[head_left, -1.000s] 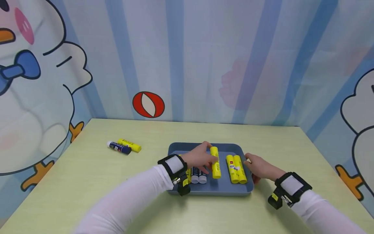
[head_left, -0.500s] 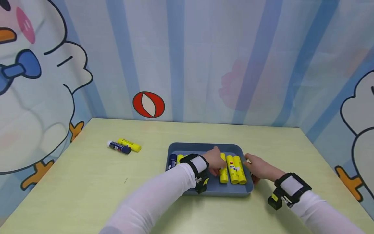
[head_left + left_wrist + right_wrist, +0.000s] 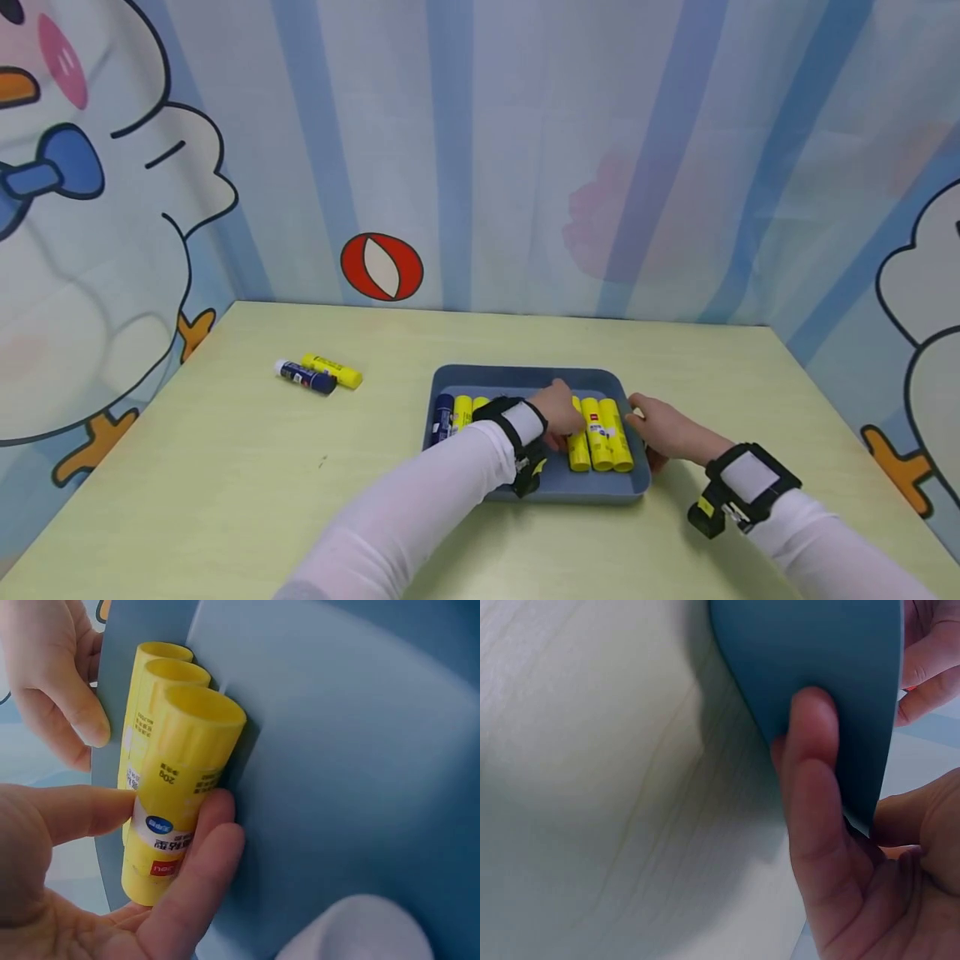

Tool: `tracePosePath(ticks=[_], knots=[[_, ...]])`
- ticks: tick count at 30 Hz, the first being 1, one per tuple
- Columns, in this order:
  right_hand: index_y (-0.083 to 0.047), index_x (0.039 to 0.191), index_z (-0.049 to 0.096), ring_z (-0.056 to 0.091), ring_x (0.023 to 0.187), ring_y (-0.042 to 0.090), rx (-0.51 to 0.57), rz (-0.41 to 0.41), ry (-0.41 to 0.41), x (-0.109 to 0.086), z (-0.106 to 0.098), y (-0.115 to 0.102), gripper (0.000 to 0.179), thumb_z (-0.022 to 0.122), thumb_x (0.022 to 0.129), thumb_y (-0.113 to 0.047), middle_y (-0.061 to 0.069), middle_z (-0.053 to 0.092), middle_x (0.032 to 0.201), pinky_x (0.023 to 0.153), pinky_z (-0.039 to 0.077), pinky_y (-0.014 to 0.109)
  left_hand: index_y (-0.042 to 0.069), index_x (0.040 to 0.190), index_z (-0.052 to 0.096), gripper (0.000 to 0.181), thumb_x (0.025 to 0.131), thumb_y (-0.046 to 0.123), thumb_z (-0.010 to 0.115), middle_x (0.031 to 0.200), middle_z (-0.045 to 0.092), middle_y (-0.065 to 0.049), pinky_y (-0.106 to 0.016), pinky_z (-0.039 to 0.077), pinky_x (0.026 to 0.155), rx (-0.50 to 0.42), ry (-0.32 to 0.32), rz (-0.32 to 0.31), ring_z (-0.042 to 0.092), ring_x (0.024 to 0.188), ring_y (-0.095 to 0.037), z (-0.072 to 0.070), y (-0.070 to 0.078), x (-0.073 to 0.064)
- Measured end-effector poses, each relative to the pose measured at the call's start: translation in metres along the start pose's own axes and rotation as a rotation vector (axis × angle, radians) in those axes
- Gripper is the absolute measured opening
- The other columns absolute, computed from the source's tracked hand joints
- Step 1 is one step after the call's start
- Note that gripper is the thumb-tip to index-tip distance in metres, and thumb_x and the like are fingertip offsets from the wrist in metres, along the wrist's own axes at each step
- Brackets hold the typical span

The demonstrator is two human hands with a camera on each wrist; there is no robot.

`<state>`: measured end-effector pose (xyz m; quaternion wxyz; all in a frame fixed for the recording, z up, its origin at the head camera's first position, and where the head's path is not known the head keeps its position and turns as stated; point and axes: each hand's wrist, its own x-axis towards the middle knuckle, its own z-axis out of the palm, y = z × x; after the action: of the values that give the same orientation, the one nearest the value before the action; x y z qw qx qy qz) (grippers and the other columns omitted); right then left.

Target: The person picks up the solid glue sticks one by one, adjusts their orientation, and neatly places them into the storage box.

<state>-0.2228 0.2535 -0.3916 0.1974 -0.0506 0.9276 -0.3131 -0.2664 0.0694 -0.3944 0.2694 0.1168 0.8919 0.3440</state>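
In the left wrist view my left hand (image 3: 555,408) pinches a yellow glue stick (image 3: 176,795) between thumb and fingers. This stick lies in a blue-grey tray (image 3: 555,498), close beside two more yellow glue sticks (image 3: 606,435) at the tray's right end. My right hand (image 3: 670,427) grips the tray's right wall, fingers (image 3: 815,735) outside and thumb at the rim. Towards the tray's left end lie a dark blue glue stick (image 3: 442,417) and yellow glue sticks (image 3: 462,410); my left wrist and sleeve hide part of that row.
A dark blue glue stick with a white end (image 3: 303,377) and a yellow glue stick (image 3: 335,372) lie on the table (image 3: 187,483), left of the tray. A white glue stick end (image 3: 364,934) shows inside the tray. A printed curtain (image 3: 510,167) stands behind the table.
My left hand has carried the yellow glue stick rightward and down, next to the other two. The dark blue stick at the tray's left end came into view. My right hand has stayed put.
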Motion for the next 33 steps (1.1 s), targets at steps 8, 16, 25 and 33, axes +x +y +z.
tracePosePath(ticks=[8,16,25,33], knots=[[0.010,0.124,0.037,0.062,0.051,0.023,-0.004,0.003,0.002,0.000,0.001,0.000,0.029,0.042,0.103,-0.009,0.014,0.057,0.081,0.048,0.055,0.034,-0.007,0.143,0.029,0.065,0.093,0.014,0.065,0.066,0.062,-0.011,-0.026,0.051,0.045,0.031,0.013,0.007,0.056,0.047,-0.017,0.002,0.002,-0.005],[0.010,0.124,0.037,0.062,0.051,0.023,-0.006,-0.003,0.005,0.000,0.001,0.001,0.029,0.042,0.104,-0.010,0.014,0.056,0.080,0.048,0.055,0.034,-0.006,0.140,0.034,0.061,0.092,0.014,0.066,0.065,0.062,-0.011,-0.025,0.051,0.045,0.035,0.019,-0.002,0.057,0.048,-0.017,0.000,0.005,-0.011],[0.011,0.122,0.038,0.061,0.050,0.022,-0.022,0.009,0.011,-0.002,0.001,-0.001,0.028,0.043,0.103,-0.009,0.013,0.056,0.078,0.048,0.055,0.033,-0.004,0.143,0.029,0.066,0.094,0.021,0.065,0.069,0.065,-0.010,-0.027,0.054,0.051,0.036,0.018,-0.015,0.062,0.052,-0.018,-0.007,0.010,-0.016],[0.011,0.125,0.037,0.060,0.050,0.021,-0.025,0.021,0.010,-0.001,0.001,-0.002,0.030,0.044,0.103,-0.009,0.013,0.056,0.078,0.048,0.054,0.032,0.001,0.144,0.032,0.063,0.096,0.030,0.061,0.105,0.065,-0.012,-0.032,0.055,0.069,0.093,-0.035,0.121,0.069,0.079,-0.025,-0.043,0.003,-0.049]])
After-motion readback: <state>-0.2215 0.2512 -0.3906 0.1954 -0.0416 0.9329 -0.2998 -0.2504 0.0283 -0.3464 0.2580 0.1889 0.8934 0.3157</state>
